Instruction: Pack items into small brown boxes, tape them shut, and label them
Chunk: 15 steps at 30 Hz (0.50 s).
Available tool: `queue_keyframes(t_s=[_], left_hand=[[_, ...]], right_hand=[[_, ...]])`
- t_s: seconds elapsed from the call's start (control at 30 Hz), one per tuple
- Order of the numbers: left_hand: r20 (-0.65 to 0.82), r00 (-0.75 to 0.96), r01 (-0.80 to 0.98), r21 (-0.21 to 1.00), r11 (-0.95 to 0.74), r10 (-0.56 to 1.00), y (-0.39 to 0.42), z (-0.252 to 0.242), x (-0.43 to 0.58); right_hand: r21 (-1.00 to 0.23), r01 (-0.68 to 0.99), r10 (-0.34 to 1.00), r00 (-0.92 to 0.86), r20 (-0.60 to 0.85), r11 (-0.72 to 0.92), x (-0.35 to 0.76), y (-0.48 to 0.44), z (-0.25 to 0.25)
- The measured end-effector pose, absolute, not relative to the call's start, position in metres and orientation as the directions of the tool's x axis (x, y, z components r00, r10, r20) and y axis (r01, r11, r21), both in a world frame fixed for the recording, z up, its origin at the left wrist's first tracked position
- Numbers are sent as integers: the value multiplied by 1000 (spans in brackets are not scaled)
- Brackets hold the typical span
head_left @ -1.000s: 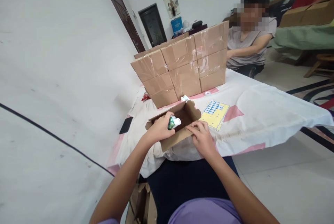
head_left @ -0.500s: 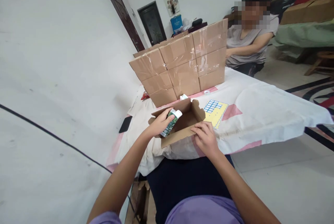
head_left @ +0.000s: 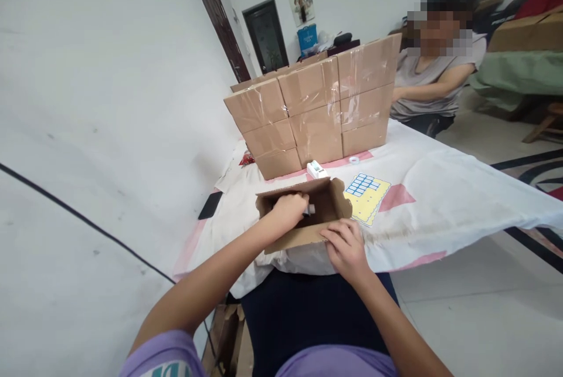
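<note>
An open cardboard box [head_left: 295, 240] stands at the near edge of the cloth-covered table. My left hand [head_left: 290, 211] reaches down inside it, fingers closed around a small green-and-white carton [head_left: 311, 209]; only a pale end of that carton shows, the rest being hidden by the hand and the box. With its fingers bent over the front flap, my right hand [head_left: 346, 243] grips the near right side of the cardboard box. Beside the box lies a yellow and blue printed sheet [head_left: 368, 196]. A small white device [head_left: 316, 169] sits just behind the box.
Taped cardboard boxes form a tall wall [head_left: 316, 110] across the table. A tape roll [head_left: 354, 160] lies at its foot, and a black phone [head_left: 210, 206] at the left. Another person [head_left: 440, 81] sits behind, at the right. A cable [head_left: 97, 230] runs along the left wall.
My left hand has moved down and right into the cardboard box with the small carton, which is now mostly hidden. My right hand keeps its place on the flap. The view has shifted slightly.
</note>
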<state>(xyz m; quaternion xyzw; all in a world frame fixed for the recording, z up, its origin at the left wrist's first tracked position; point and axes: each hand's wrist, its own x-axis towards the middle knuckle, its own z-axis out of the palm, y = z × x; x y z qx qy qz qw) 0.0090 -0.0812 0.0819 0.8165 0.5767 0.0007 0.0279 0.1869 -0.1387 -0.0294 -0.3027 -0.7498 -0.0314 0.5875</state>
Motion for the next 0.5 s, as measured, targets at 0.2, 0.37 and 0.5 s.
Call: queue_keyframes(t_s=[0.2, 0.37, 0.5], left_hand=[[-165, 259, 959, -74, -273, 952, -54, 46, 25], [-177, 304, 939, -112, -326, 936, -43, 40, 19], [-128, 383, 912, -103, -396, 915, -43, 42, 14]], right_hand=[[-284, 492, 393, -134, 910, 823, 177, -145, -27], [-239, 472, 352, -167, 921, 848, 171, -144, -39], [-248, 449, 343, -145, 928, 858, 167, -143, -46]])
